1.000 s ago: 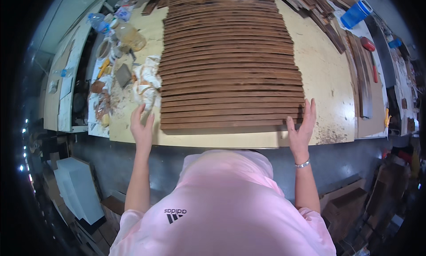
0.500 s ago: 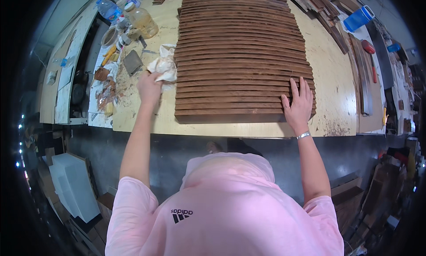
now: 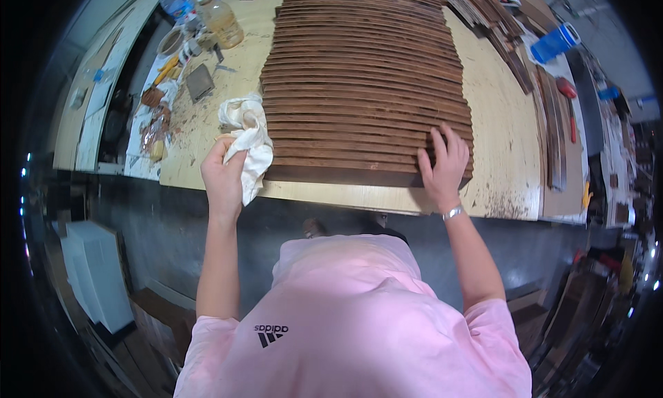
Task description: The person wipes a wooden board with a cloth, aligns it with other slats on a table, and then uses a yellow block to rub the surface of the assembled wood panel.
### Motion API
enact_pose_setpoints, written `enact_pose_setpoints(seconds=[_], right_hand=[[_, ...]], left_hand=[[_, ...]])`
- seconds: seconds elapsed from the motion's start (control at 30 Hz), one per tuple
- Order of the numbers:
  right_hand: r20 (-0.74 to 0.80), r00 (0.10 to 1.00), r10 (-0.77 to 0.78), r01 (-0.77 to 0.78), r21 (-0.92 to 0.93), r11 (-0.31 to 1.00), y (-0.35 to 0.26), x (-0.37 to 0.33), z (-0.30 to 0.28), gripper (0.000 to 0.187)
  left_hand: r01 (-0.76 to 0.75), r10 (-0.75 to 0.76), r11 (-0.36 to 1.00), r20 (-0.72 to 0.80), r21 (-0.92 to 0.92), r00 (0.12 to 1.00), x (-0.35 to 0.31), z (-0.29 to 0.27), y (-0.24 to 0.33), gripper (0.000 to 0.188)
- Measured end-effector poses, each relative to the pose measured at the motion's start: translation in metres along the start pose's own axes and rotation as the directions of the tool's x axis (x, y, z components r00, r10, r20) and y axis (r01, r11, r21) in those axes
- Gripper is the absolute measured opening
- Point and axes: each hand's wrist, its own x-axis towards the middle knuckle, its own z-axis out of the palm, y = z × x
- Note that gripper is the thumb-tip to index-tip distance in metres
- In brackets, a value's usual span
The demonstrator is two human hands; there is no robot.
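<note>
A row of dark brown wooden strips, laid side by side, covers the middle of the pale tabletop. My left hand is closed on a crumpled white rag, which hangs beside the left front corner of the strips, its lower end over the table's front edge. Resting on the right front part of the strips, my right hand lies with its fingers spread and nothing in it. A metal watch or bracelet circles the right wrist.
On the left stand a jar of yellowish liquid and a clear plastic bottle. A grey flat block lies nearer. More strips and a blue container are at the far right, with a red-handled tool below.
My left hand has lifted the white rag off the tabletop and drawn it nearer to me. My right hand stays on the strips; the whole view has shifted slightly.
</note>
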Motion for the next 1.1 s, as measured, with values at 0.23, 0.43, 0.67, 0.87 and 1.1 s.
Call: enact_pose_setpoints(seconds=[0.23,0.43,0.67,0.87,1.1], right_hand=[[0.132,0.952,-0.277,0.234,0.270,0.934,-0.011,-0.025,-0.019,0.054],[-0.003,0.926,-0.377,0.364,0.271,0.891,0.001,-0.037,-0.005,0.043],[-0.026,0.940,-0.341,0.333,0.286,0.898,-0.004,-0.047,-0.001,0.039],[-0.005,0.936,-0.353,0.335,0.330,0.882,-0.003,-0.030,-0.013,0.035],[0.137,0.934,-0.329,0.275,0.310,0.910,-0.017,-0.024,-0.015,0.021]], left_hand=[[-0.061,0.015,0.984,-0.270,-0.165,0.963,-0.044,0.043,0.019,0.016],[-0.150,0.191,0.943,-0.112,0.298,0.975,-0.061,0.106,0.006,0.018],[-0.345,0.334,0.804,0.112,0.485,0.936,-0.072,0.145,0.009,0.020],[-0.340,0.310,0.791,0.145,0.508,0.940,-0.070,0.157,0.000,0.019],[-0.583,0.307,0.579,0.511,0.569,0.803,-0.095,0.185,-0.009,0.036]])
